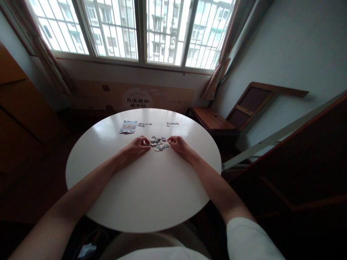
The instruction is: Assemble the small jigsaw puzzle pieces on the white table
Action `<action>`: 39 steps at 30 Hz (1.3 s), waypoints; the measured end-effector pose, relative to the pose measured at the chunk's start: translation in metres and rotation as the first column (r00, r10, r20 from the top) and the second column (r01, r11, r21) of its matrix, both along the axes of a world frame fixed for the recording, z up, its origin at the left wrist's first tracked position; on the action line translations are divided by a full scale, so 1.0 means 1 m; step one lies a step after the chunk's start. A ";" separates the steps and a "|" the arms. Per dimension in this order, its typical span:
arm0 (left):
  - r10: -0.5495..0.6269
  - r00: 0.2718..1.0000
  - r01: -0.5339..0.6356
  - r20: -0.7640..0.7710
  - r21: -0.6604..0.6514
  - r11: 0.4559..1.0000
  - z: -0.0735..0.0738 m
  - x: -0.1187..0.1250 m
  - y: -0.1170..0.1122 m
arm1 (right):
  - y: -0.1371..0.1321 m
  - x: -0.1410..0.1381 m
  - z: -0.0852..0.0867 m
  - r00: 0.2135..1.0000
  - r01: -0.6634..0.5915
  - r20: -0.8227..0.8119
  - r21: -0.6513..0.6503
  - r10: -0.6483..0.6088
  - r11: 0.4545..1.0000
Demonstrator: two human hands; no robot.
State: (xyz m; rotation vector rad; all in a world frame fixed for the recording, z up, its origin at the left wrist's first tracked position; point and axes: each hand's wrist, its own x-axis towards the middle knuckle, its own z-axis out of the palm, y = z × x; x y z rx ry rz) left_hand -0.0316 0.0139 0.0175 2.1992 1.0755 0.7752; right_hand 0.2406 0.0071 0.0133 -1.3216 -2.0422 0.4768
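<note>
White and glossy, the round bench (146,187) carries a loose pile of jigsaw pieces (159,143) beyond its middle, some pale, some dark or bluish. The left hand (141,143) is at the pile's left edge, fingers curled and thumb near the fingertips; whether it grips a piece, I cannot tell. The right hand (176,143) is at the opposite edge, thumb and forefinger brought near each other; anything between them is too small to make out.

Farther back lie two small groups of pieces: the left group (145,124), just beside a printed packet (128,126), and the right group (172,124), in a short row with one piece below its left end. A wooden chair (213,119) stands beyond the bench, to the right, below a barred window (115,36).
</note>
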 end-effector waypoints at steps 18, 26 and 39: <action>0.026 0.999 -0.023 0.038 -0.071 0.997 -0.001 0.000 -0.003 | 0.001 0.000 -0.002 1.000 -0.006 0.011 0.001 0.006 1.000; 0.007 0.984 0.010 0.177 -0.094 0.996 0.003 -0.001 -0.004 | -0.001 -0.003 0.000 1.000 -0.013 -0.020 0.045 0.014 0.999; -0.003 0.913 0.085 0.407 -0.183 0.979 0.004 0.018 -0.015 | -0.035 -0.045 0.013 0.956 -0.292 0.107 0.281 0.273 0.914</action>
